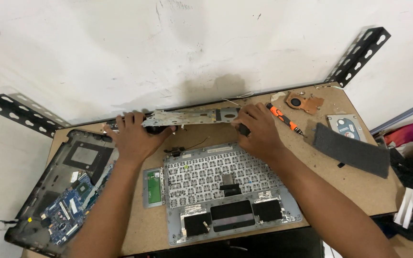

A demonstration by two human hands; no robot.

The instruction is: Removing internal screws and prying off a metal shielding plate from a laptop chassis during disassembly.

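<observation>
Lying nearest, underside up, grey keyboard deck [225,191]; behind it, being held above the desk's [311,167] far edge, thin silver metal plate [190,116], scuffed, perforated, long axis running left to right, tilted on edge; gripping its ends, left hand [135,136] and right hand [259,129], fingers closed around it.

screwdriver [284,119] + copper heatsink [304,102]: tabletop's far right | grey pad [351,150], drive [346,125]: right edge | motherboard case [58,191]: left edge
</observation>
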